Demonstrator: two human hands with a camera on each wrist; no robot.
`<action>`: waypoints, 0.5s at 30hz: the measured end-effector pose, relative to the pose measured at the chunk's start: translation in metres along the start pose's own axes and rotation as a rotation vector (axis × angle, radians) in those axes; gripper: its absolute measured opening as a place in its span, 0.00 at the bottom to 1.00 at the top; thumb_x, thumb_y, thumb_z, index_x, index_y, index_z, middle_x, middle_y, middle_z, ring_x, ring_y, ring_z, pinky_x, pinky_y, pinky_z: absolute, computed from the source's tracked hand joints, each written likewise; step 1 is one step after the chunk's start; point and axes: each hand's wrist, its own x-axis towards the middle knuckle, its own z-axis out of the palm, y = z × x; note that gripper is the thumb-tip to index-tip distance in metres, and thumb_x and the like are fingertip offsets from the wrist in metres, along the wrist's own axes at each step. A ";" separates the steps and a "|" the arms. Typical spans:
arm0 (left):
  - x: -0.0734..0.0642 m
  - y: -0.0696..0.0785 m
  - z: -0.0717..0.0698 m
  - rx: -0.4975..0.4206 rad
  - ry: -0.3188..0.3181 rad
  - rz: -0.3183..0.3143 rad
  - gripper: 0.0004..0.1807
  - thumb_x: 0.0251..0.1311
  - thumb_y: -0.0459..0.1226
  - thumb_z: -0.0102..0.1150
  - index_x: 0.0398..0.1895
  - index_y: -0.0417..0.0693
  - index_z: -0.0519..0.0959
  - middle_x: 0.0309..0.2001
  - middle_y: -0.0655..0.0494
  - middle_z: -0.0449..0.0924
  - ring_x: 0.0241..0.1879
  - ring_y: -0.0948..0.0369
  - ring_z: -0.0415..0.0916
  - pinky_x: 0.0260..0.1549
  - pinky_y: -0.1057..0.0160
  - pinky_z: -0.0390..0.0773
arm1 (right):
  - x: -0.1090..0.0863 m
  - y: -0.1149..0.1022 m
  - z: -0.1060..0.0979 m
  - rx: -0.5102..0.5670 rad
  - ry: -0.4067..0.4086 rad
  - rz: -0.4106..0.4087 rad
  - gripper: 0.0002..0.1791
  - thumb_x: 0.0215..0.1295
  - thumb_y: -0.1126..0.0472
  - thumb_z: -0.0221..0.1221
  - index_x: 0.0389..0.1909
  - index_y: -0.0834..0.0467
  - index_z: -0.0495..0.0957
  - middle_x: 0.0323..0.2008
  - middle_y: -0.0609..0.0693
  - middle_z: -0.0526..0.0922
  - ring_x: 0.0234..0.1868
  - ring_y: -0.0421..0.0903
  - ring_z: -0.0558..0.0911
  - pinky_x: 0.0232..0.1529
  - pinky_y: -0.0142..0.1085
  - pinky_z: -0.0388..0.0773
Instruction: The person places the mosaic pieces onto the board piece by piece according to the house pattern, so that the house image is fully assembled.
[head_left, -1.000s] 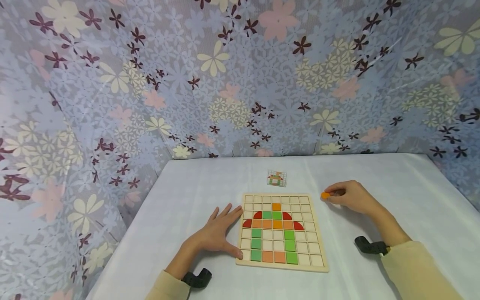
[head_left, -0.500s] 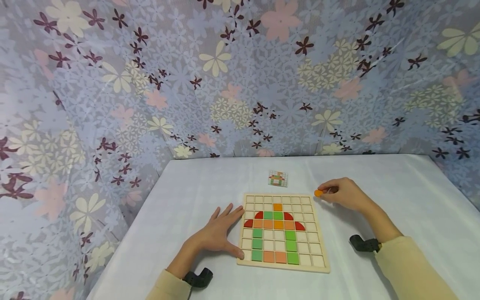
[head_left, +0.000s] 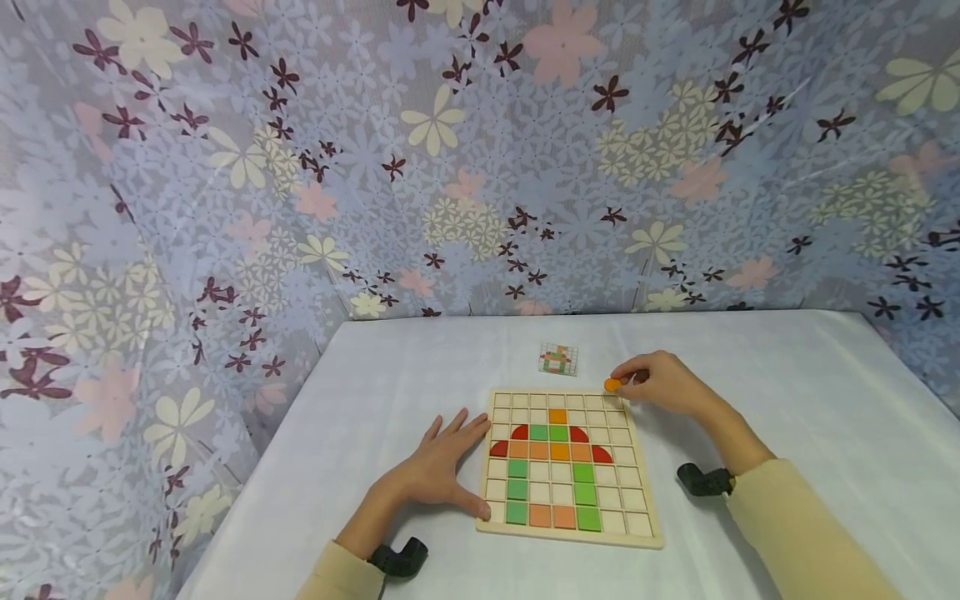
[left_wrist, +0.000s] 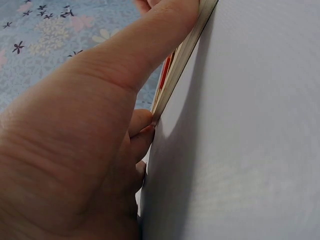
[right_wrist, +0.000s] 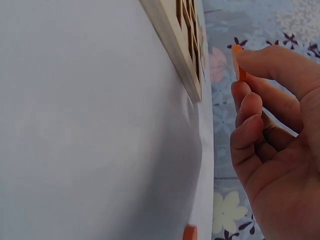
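My right hand (head_left: 663, 385) pinches a small orange tile (head_left: 612, 385) between thumb and fingertips, over the far right corner of the wooden grid board (head_left: 570, 538). The right wrist view shows the orange tile (right_wrist: 237, 62) edge-on, raised off the table, with the other fingers curled below it. My left hand (head_left: 435, 471) lies spread at the board's left side, thumb on the near left corner and index fingertip at the left edge. Red, green, salmon and orange tiles (head_left: 559, 451) fill a mushroom-like pattern in the board's cells.
A small picture card (head_left: 558, 359) with a similar coloured pattern lies behind the board on the white tablecloth (head_left: 405, 367). Another orange piece (right_wrist: 190, 233) shows at the bottom of the right wrist view. A flowered curtain (head_left: 480, 167) hangs behind the table.
My right hand has moved left with the orange tile, from the table beside the board to over its far right corner. The left hand stays at the board's edge.
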 end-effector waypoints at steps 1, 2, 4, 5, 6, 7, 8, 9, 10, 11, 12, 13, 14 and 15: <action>0.000 0.000 0.000 0.000 -0.001 0.000 0.70 0.28 0.76 0.63 0.77 0.57 0.48 0.76 0.64 0.43 0.74 0.54 0.32 0.68 0.44 0.30 | 0.002 -0.001 0.002 0.003 -0.006 -0.008 0.14 0.57 0.59 0.67 0.44 0.59 0.85 0.34 0.48 0.82 0.31 0.47 0.73 0.27 0.37 0.72; 0.000 0.000 0.000 0.001 -0.002 -0.001 0.70 0.28 0.76 0.63 0.77 0.57 0.48 0.76 0.64 0.43 0.74 0.54 0.32 0.68 0.44 0.30 | 0.003 -0.002 0.004 0.003 -0.011 -0.013 0.13 0.57 0.60 0.67 0.44 0.59 0.85 0.34 0.48 0.83 0.31 0.47 0.74 0.27 0.37 0.72; 0.000 0.000 0.000 0.003 -0.003 -0.001 0.70 0.28 0.76 0.62 0.77 0.57 0.48 0.76 0.64 0.43 0.74 0.55 0.32 0.68 0.44 0.30 | 0.007 -0.003 0.008 0.007 -0.020 -0.027 0.13 0.57 0.60 0.67 0.43 0.59 0.85 0.34 0.48 0.83 0.30 0.47 0.74 0.28 0.37 0.73; 0.000 0.001 -0.001 0.005 -0.004 0.000 0.70 0.28 0.76 0.62 0.77 0.57 0.48 0.76 0.64 0.43 0.74 0.55 0.32 0.68 0.44 0.30 | 0.008 -0.004 0.009 0.009 -0.025 -0.038 0.13 0.57 0.60 0.67 0.43 0.59 0.85 0.34 0.48 0.83 0.31 0.47 0.74 0.28 0.37 0.73; 0.000 0.001 -0.001 0.005 -0.005 0.000 0.70 0.28 0.76 0.62 0.77 0.57 0.48 0.76 0.63 0.43 0.74 0.55 0.32 0.68 0.44 0.30 | 0.010 -0.005 0.011 0.011 -0.031 -0.051 0.13 0.57 0.60 0.67 0.43 0.59 0.85 0.35 0.48 0.83 0.31 0.47 0.75 0.28 0.38 0.73; 0.000 0.001 -0.001 0.003 -0.004 0.001 0.70 0.28 0.76 0.63 0.77 0.56 0.48 0.76 0.63 0.43 0.74 0.54 0.32 0.68 0.43 0.30 | 0.011 -0.006 0.013 0.011 -0.041 -0.062 0.13 0.58 0.60 0.67 0.43 0.59 0.84 0.35 0.48 0.83 0.31 0.47 0.75 0.28 0.38 0.73; 0.000 0.001 -0.001 0.003 -0.006 0.001 0.70 0.28 0.76 0.63 0.77 0.56 0.48 0.76 0.63 0.43 0.74 0.54 0.32 0.68 0.44 0.30 | 0.013 -0.007 0.014 0.010 -0.047 -0.071 0.13 0.58 0.59 0.67 0.43 0.58 0.84 0.35 0.48 0.83 0.31 0.46 0.75 0.28 0.38 0.74; 0.000 0.001 -0.001 0.003 -0.006 0.000 0.70 0.28 0.76 0.63 0.77 0.56 0.48 0.76 0.63 0.43 0.74 0.54 0.32 0.68 0.44 0.30 | 0.014 -0.009 0.016 0.009 -0.055 -0.079 0.13 0.58 0.59 0.67 0.43 0.58 0.84 0.36 0.48 0.82 0.31 0.46 0.75 0.28 0.38 0.74; -0.001 0.001 -0.001 0.003 -0.008 -0.002 0.70 0.28 0.76 0.63 0.77 0.56 0.48 0.76 0.63 0.43 0.74 0.54 0.32 0.68 0.44 0.30 | 0.016 -0.010 0.018 0.008 -0.061 -0.081 0.13 0.58 0.59 0.67 0.43 0.58 0.84 0.36 0.48 0.82 0.31 0.46 0.75 0.28 0.39 0.74; -0.001 0.001 -0.001 0.004 -0.009 -0.002 0.70 0.28 0.76 0.63 0.77 0.56 0.48 0.76 0.63 0.43 0.74 0.54 0.32 0.68 0.44 0.30 | 0.017 -0.011 0.019 0.007 -0.068 -0.084 0.13 0.58 0.58 0.68 0.43 0.57 0.84 0.36 0.47 0.82 0.31 0.46 0.75 0.29 0.39 0.75; -0.001 0.001 -0.002 0.003 -0.009 -0.002 0.70 0.28 0.76 0.63 0.77 0.56 0.48 0.76 0.63 0.43 0.74 0.54 0.32 0.68 0.44 0.30 | 0.018 -0.012 0.021 0.006 -0.071 -0.088 0.13 0.58 0.58 0.68 0.43 0.57 0.84 0.36 0.47 0.82 0.31 0.46 0.75 0.29 0.39 0.75; -0.001 0.001 -0.002 0.003 -0.010 -0.002 0.70 0.28 0.76 0.63 0.77 0.56 0.48 0.76 0.63 0.43 0.74 0.54 0.32 0.68 0.44 0.30 | 0.020 -0.013 0.023 0.007 -0.073 -0.091 0.12 0.58 0.58 0.68 0.43 0.57 0.84 0.35 0.47 0.82 0.31 0.46 0.76 0.29 0.39 0.75; -0.001 0.001 -0.002 0.004 -0.012 -0.002 0.70 0.29 0.76 0.62 0.77 0.56 0.48 0.76 0.63 0.43 0.74 0.55 0.32 0.68 0.44 0.30 | 0.021 -0.014 0.025 0.006 -0.073 -0.096 0.12 0.58 0.58 0.68 0.43 0.57 0.84 0.35 0.47 0.82 0.31 0.46 0.76 0.29 0.39 0.75; -0.001 0.001 -0.002 0.001 -0.012 -0.001 0.70 0.29 0.76 0.63 0.77 0.56 0.48 0.76 0.63 0.43 0.74 0.55 0.32 0.68 0.44 0.30 | 0.022 -0.015 0.027 0.009 -0.075 -0.098 0.12 0.58 0.58 0.68 0.43 0.57 0.84 0.34 0.47 0.82 0.31 0.45 0.76 0.30 0.39 0.76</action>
